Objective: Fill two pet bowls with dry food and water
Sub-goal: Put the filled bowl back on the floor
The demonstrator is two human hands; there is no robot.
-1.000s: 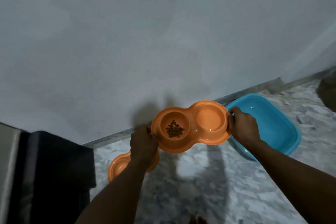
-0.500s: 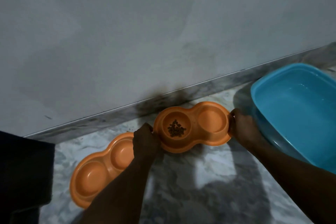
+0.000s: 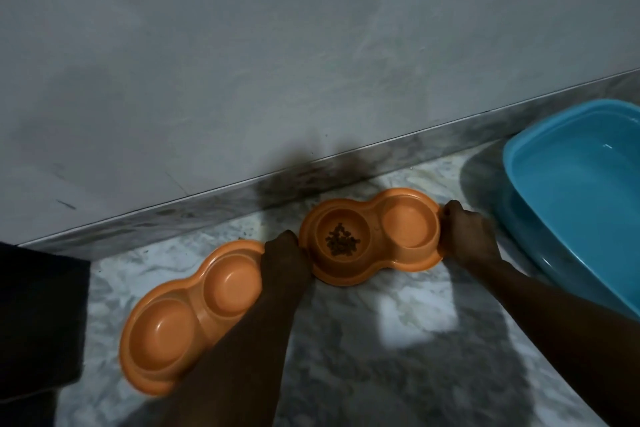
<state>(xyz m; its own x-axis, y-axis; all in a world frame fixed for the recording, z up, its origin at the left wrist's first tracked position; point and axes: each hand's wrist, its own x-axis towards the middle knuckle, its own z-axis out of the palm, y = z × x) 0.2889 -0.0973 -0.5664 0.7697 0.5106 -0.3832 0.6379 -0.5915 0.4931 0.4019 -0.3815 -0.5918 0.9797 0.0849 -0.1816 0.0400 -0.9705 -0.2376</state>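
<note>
Marble-patterned floor [image 3: 398,374] underfoot, grey and white, in dim light. Nearest, to the left: empty orange double bowl [image 3: 187,319], both wells bare, partly crossed by the left forearm. Further in: second orange double bowl [image 3: 372,236], flat on or just above the floor, cannot tell which; gripped at both ends. Left hand [image 3: 285,256] clenched on its left rim, right hand [image 3: 469,241] clenched on its right rim. Small heap of dry food [image 3: 342,240] in the left well; right well [image 3: 408,225] apparently dry, though surface too dim to confirm. To the right, near the right hand but not touching: blue plastic tub [image 3: 568,204], faint glint inside, possibly water. Beyond: marble skirting [image 3: 207,208] and plain grey wall [image 3: 277,45]; dark object [image 3: 38,315] at left edge, unidentified.

Assessment: step in hand is setting the part-filled bowl down beside the empty one. Task well short of done, with one well fed, three wells outstanding.

Next move calls for: level release so kibble stays put, then water for the right well and both fillings for the empty bowl.
</note>
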